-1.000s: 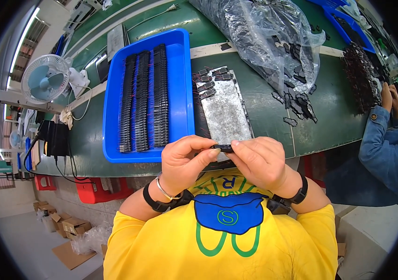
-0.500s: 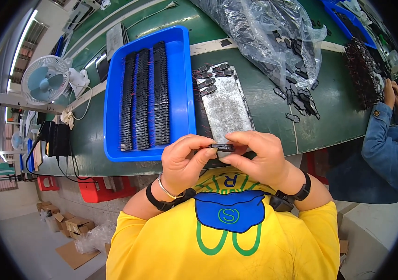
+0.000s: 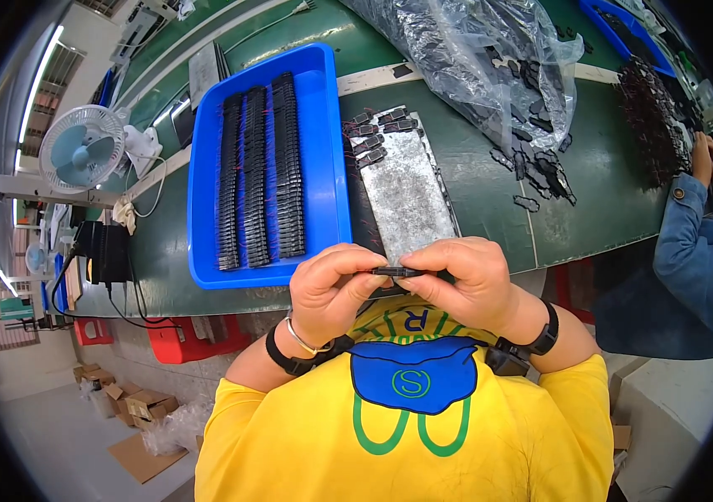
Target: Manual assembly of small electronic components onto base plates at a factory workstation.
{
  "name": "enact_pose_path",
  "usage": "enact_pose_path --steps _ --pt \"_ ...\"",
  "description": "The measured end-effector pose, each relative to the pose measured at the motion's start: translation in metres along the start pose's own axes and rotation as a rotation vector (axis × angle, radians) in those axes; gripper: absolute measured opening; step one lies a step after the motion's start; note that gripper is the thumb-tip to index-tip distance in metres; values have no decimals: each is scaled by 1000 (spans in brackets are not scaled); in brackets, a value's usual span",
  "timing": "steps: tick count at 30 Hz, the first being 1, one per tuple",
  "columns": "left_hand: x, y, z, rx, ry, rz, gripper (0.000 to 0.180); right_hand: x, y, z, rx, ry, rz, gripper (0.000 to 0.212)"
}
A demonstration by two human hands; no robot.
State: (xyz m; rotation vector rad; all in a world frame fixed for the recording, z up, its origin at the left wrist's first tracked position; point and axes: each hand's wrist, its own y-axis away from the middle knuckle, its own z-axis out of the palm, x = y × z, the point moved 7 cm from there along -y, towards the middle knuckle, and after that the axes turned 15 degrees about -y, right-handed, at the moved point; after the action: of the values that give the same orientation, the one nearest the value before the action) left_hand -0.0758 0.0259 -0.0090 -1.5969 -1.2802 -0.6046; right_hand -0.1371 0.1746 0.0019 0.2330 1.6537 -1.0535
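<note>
Between my two hands, close to my chest, is a small flat black plastic part (image 3: 398, 272). My left hand (image 3: 331, 283) pinches its left end with thumb and forefinger. The right end is gripped by my right hand (image 3: 467, 274) in the same way. Just beyond my fingers lies a worn silver metal plate (image 3: 406, 197). Several small black parts with thin red wires (image 3: 369, 142) rest at its far end. To the left stands a blue tray (image 3: 323, 167), holding three long rows of black parts (image 3: 254, 180) with red wires.
A clear plastic bag (image 3: 482, 58) lies at the far right, with loose black pieces (image 3: 547, 171) spilling from its mouth. A person in a denim sleeve (image 3: 687, 226) works at the right by a pile of wired parts (image 3: 653, 125). A white fan (image 3: 82, 151) stands at left.
The black part has turned between my fingers and now shows a thinner edge. My right fingertips have come closer round its end. The view has shifted slightly.
</note>
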Motion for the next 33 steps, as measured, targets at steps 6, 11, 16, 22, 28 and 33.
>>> enact_pose_path --steps 6,11,16,22,28,33 --pt "1 -2 2 24 -26 -6 11 -7 0 1 -12 83 -132 16" --pt "1 -2 5 12 -132 66 8 -6 3 2 -33 95 -174 16" --pt "9 -7 2 -3 -233 108 8 1 -1 2 -80 60 46 17" --pt "7 -8 8 -117 -127 -30 11 0 1 3 -144 102 -58 17" --pt "3 -11 2 -140 38 -80 11 2 4 2 -144 66 -11 16" --pt "17 -18 2 -228 -246 49 11 2 6 3 -160 85 10 14"
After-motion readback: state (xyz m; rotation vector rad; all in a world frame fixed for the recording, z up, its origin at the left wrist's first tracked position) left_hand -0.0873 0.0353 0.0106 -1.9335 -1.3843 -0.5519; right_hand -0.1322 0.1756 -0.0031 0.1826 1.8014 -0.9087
